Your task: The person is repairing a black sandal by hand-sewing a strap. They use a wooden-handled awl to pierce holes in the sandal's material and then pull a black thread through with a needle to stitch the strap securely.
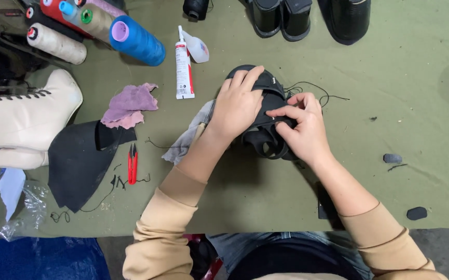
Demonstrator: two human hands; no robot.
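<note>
A black strappy shoe (pixel 267 136) lies on the olive-green table (pixel 390 103), with a black thread (pixel 318 88) trailing from it. My left hand (pixel 236 105) presses down over the shoe's upper and holds it. My right hand (pixel 303 129) pinches a strap on the shoe's right side with thumb and forefinger. A grey cloth (pixel 185 142) lies under the shoe's left edge.
Red thread snips (pixel 132 163), a black leather piece (pixel 79 161) and a pink rag (pixel 129 105) lie to the left. A white glue tube (pixel 184 67), thread spools (pixel 137 40), a cream lace-up boot (pixel 22 119) and black shoes (pixel 312 18) ring the back. Small dark scraps (pixel 416 213) lie right.
</note>
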